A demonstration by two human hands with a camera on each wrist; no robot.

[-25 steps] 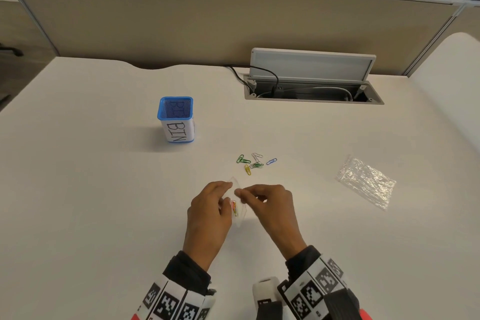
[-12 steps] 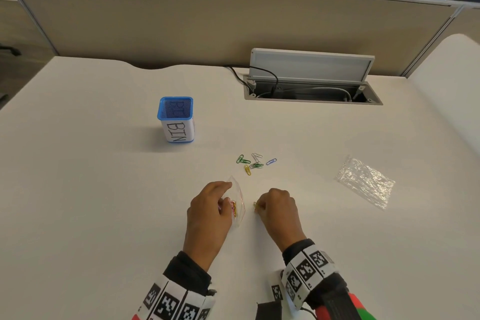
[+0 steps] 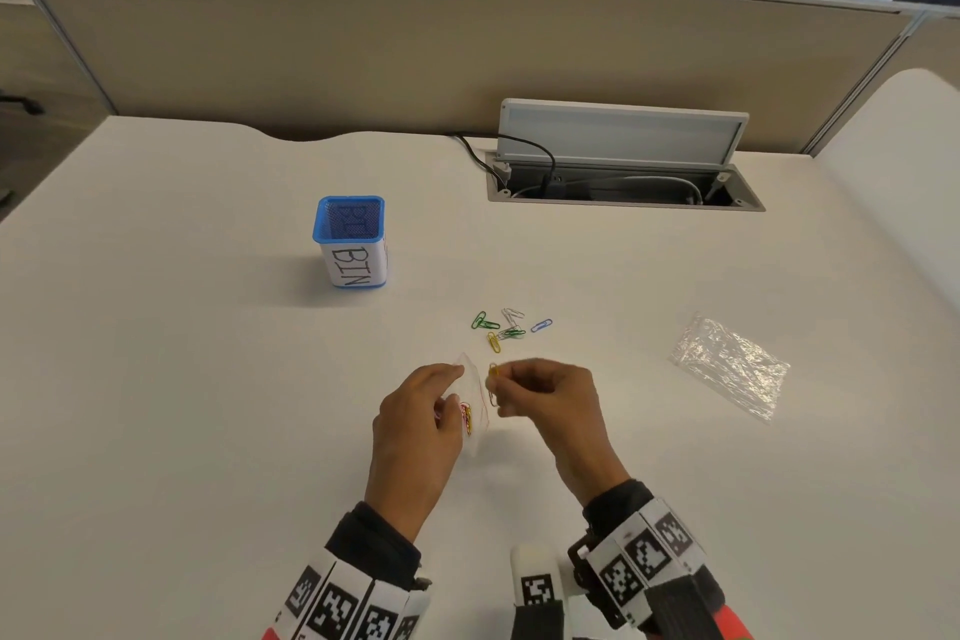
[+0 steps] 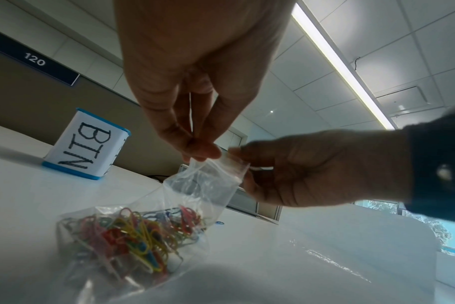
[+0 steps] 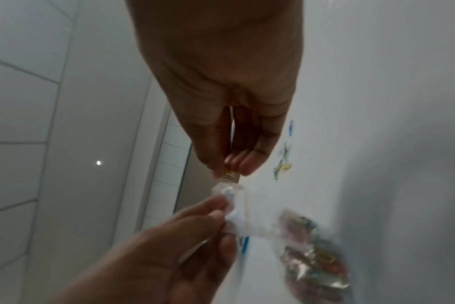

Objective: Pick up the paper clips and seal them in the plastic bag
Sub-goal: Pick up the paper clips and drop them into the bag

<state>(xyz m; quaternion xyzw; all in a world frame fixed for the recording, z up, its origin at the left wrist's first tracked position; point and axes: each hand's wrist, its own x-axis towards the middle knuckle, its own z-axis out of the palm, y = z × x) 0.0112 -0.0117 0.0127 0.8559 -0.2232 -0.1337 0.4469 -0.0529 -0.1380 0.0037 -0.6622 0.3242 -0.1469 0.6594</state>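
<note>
Right wrist: bagged paper clips (image 5: 317, 265) blurred.

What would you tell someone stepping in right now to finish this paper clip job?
Left hand: pinches the plastic bag by its open mouth.
Right hand: fingers pinch a yellow paper clip beside the mouth.
Done: many coloured clips are in the bag's bottom.
Left: drop this clip in, gather the loose clips on the desk beyond the hands, then seal.
</note>
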